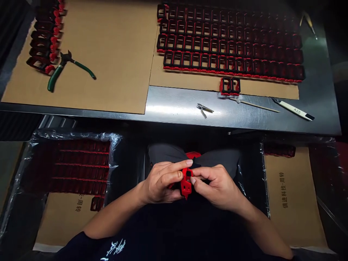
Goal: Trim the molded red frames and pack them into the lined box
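Note:
Over my lap I hold a small red and black plastic frame [186, 184] between both hands. My left hand [164, 181] grips it from the left, with fingers and thumb closed along its side. The thumb and index finger of my right hand [213, 185] pinch its right edge near a square opening. Part of the frame is hidden behind my left fingers. On the bench ahead, rows of similar red and black frames [205, 61] stand on cardboard, and two more frames [230, 86] sit apart in front of them.
Green-handled cutters [57, 77] lie on the left cardboard [114, 54]. A nail clipper [204, 109], a thin wooden stick [259, 106] and a white-handled knife [296, 110] rest on the metal bench [174, 101]. Plastic-lined boxes stand at my left [115, 139] and right [262, 156].

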The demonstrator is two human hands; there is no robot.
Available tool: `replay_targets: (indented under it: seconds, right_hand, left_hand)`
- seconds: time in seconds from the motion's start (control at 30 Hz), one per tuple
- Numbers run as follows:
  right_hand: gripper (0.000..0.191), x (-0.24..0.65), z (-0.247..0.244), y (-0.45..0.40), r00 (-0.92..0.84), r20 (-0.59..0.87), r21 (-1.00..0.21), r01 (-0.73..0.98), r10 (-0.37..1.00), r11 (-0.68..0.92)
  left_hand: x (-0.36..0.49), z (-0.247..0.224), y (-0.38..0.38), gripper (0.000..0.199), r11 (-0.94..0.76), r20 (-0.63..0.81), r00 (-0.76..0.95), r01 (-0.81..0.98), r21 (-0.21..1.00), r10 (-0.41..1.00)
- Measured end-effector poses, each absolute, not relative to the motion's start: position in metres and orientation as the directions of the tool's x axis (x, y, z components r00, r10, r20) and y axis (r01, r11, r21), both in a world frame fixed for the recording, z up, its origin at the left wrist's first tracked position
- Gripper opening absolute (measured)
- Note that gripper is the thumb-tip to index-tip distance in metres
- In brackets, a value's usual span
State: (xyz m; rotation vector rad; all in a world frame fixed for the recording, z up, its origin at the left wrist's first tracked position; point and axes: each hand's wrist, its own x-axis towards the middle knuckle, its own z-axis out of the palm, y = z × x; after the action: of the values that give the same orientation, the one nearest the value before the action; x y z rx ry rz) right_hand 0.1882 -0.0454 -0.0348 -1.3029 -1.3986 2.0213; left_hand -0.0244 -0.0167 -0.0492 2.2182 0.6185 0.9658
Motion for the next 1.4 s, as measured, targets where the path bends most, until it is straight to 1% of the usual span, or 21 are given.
replay_targets:
  seconds: [0.13,0.3,0.37,0.57,0.73,0.87,1.03,1.13,1.3,1.4]
  right_hand:
    - [0.046,0.190,-0.036,-0.043,-0.539,-0.490,-0.858,0.160,0.685,-0.488]
    - [0.035,0.185,-0.037,-0.043,-0.479,-0.558,-0.815,0.163,0.678,-0.556]
    - [0.034,0.184,-0.037,-0.044,-0.470,-0.571,-0.806,0.163,0.673,-0.569]
    - [0.042,0.188,-0.034,-0.047,-0.509,-0.496,-0.858,0.161,0.704,-0.488]
    - [0.041,0.196,-0.034,-0.048,-0.561,-0.467,-0.874,0.173,0.684,-0.455]
    - [0.042,0.196,-0.037,-0.048,-0.572,-0.471,-0.869,0.173,0.671,-0.463]
    - [0.040,0.190,-0.036,-0.046,-0.512,-0.514,-0.845,0.165,0.688,-0.509]
    - [0.040,0.190,-0.034,-0.046,-0.525,-0.519,-0.843,0.184,0.675,-0.505]
    - [0.045,0.197,-0.033,-0.047,-0.574,-0.494,-0.864,0.238,0.653,-0.445]
    - [0.043,0.201,-0.034,-0.048,-0.590,-0.486,-0.868,0.239,0.645,-0.436]
  left_hand:
    - [-0.025,-0.048,-0.017,0.054,-0.692,0.460,0.630,0.177,0.700,0.626]
    - [-0.024,-0.044,-0.015,0.040,-0.733,0.461,0.658,0.210,0.647,0.595]
    - [-0.023,-0.043,-0.014,0.037,-0.737,0.458,0.666,0.212,0.642,0.589]
    - [-0.025,-0.042,-0.015,0.044,-0.735,0.445,0.677,0.214,0.644,0.587]
    - [-0.024,-0.041,-0.015,0.047,-0.733,0.443,0.673,0.222,0.643,0.592]
    - [-0.024,-0.040,-0.015,0.042,-0.732,0.443,0.681,0.204,0.650,0.583]
    - [-0.025,-0.039,-0.015,0.033,-0.745,0.427,0.704,0.220,0.630,0.568]
    - [-0.025,-0.039,-0.015,0.035,-0.746,0.424,0.707,0.219,0.629,0.566]
    - [-0.024,-0.038,-0.015,0.036,-0.736,0.429,0.699,0.207,0.645,0.572]
    - [-0.025,-0.038,-0.015,0.040,-0.734,0.423,0.703,0.206,0.648,0.571]
